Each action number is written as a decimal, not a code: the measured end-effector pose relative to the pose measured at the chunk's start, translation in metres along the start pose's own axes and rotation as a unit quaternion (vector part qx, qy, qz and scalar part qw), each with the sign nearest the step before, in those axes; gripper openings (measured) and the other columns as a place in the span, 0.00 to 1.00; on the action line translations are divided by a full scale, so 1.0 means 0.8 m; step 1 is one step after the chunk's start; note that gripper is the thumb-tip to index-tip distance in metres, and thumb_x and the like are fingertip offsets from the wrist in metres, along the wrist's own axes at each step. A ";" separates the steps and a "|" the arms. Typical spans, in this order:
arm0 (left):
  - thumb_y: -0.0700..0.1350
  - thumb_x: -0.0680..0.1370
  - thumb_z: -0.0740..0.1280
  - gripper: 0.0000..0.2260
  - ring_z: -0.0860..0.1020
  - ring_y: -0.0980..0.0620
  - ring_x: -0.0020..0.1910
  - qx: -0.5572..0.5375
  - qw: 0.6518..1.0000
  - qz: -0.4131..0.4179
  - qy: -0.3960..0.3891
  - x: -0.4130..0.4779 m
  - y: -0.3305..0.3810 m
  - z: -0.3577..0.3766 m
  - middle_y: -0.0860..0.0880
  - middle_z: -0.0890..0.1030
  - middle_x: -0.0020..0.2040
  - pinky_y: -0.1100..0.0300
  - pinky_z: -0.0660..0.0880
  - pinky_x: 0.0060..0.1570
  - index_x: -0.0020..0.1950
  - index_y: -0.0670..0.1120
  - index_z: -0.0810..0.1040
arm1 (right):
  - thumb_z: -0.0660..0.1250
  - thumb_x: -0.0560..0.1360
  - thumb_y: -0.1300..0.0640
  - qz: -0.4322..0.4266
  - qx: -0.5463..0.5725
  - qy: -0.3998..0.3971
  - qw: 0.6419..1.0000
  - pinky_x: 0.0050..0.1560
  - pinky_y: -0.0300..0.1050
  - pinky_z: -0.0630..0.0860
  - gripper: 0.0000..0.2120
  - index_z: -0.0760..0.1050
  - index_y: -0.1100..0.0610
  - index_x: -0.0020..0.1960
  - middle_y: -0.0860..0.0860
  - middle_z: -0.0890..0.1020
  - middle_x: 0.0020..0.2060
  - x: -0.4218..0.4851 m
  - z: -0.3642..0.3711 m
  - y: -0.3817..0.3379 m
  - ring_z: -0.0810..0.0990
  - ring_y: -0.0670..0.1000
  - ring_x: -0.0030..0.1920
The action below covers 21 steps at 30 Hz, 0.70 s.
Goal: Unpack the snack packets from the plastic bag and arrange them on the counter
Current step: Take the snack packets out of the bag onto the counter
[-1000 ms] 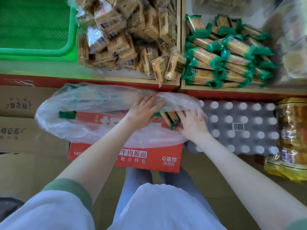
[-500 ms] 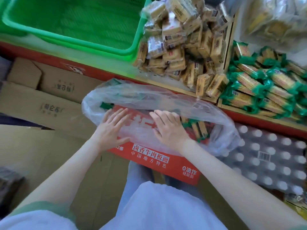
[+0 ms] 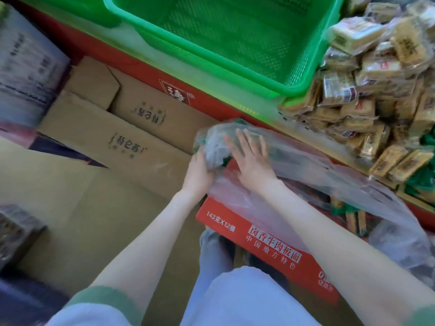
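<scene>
Both hands have shifted to one end of the bag (image 3: 313, 175), centre frame: left hand (image 3: 200, 171) grips bunched plastic, right hand (image 3: 253, 158) flat, fingers spread. Packets (image 3: 352, 216) sit inside, lower right; lifting this end should spill them.

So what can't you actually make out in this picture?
Head view only:
Left hand: fingertips tucked under the bunched plastic bag it grips.
How many green packets are inside: clouded by the crumpled film.
Tan packet pile: cut by the right edge, labels blurred.
</scene>
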<state>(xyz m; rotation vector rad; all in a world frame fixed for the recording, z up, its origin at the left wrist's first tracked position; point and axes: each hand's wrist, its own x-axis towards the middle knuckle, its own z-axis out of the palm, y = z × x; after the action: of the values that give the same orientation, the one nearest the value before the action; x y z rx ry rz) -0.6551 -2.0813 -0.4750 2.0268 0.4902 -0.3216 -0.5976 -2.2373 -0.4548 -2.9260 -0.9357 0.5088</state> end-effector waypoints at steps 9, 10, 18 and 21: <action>0.17 0.54 0.66 0.31 0.77 0.27 0.46 0.227 0.935 0.270 -0.025 -0.045 0.002 -0.003 0.26 0.75 0.51 0.41 0.77 0.41 0.55 0.34 0.71 | 0.67 0.67 0.74 -0.092 0.016 0.033 0.995 0.62 0.59 0.67 0.56 0.35 0.39 0.76 0.60 0.64 0.73 -0.032 -0.025 0.018 0.73 0.62 0.62; 0.17 0.52 0.68 0.33 0.78 0.28 0.46 0.240 0.929 0.280 -0.027 -0.050 0.008 -0.003 0.25 0.75 0.50 0.40 0.78 0.40 0.55 0.34 0.72 | 0.70 0.64 0.74 -0.108 0.001 0.059 0.992 0.56 0.58 0.72 0.56 0.43 0.43 0.77 0.61 0.72 0.68 -0.041 -0.026 0.025 0.76 0.62 0.57; 0.23 0.60 0.59 0.31 0.78 0.29 0.48 0.276 0.880 0.386 -0.008 -0.106 0.084 0.021 0.27 0.76 0.53 0.40 0.77 0.45 0.63 0.38 0.69 | 0.76 0.57 0.75 -0.130 -0.024 0.179 0.975 0.41 0.49 0.69 0.41 0.74 0.57 0.68 0.52 0.81 0.48 -0.133 -0.053 0.086 0.66 0.53 0.42; 0.22 0.61 0.62 0.31 0.77 0.28 0.53 0.277 0.864 0.420 -0.010 -0.139 0.123 0.049 0.27 0.75 0.56 0.40 0.77 0.48 0.64 0.36 0.70 | 0.71 0.61 0.77 -0.128 -0.016 0.215 0.968 0.41 0.54 0.75 0.37 0.73 0.59 0.68 0.53 0.80 0.47 -0.178 -0.068 0.109 0.65 0.53 0.44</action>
<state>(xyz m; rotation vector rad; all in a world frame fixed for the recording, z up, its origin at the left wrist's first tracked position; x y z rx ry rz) -0.7081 -2.1816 -0.3710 2.5623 -0.5917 0.0761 -0.6408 -2.3854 -0.3719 -2.7039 -1.2264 -0.1498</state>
